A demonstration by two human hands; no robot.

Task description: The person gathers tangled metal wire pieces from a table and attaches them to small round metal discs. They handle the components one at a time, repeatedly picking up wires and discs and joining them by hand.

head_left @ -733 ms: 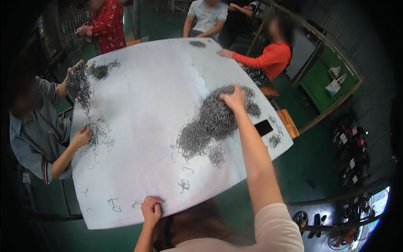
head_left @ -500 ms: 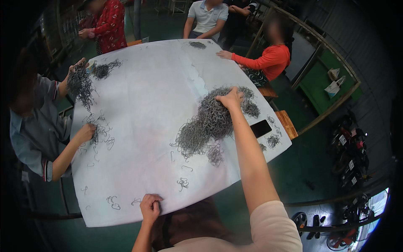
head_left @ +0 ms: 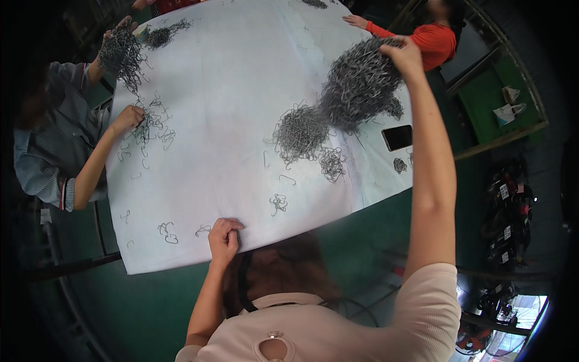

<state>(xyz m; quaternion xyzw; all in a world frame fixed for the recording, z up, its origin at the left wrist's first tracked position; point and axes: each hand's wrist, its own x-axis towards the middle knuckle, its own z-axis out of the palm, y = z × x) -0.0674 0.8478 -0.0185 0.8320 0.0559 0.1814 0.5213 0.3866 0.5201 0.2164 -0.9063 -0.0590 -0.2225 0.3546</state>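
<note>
Closest to the camera, bottom of the frame, is the wearer's ribbed beige top (head_left: 338,332). The left hand (head_left: 225,238) is parked on the near edge of the white-covered table (head_left: 211,163), lower middle, fingers loosely curled; can't tell if there's anything tucked under them. Just beside it on the left are a few loose wire hooks (head_left: 203,230), with a slightly bigger cluster (head_left: 168,233) further left.

Moving up, a little bunch of hooks (head_left: 278,204) sits right of center, then a small heap (head_left: 332,164) next to a rounder gray pile (head_left: 301,133). A black phone (head_left: 397,137) lies just right of all that.

Upper right is the main thing: a big tangled clump of wire hooks (head_left: 362,84), kinda blurry, with the right hand (head_left: 405,55) clamped on its top end. Its lower end overlaps the round pile, and it's hard to say if they're touching.

Over at the left, a co-worker in a gray-blue shirt has one hand (head_left: 128,118) at scattered hooks (head_left: 154,123) and the other up at a hanging tangle (head_left: 122,57). Top right, somebody in a red-orange sleeve (head_left: 386,31) rests a hand by the table's far edge.
</note>
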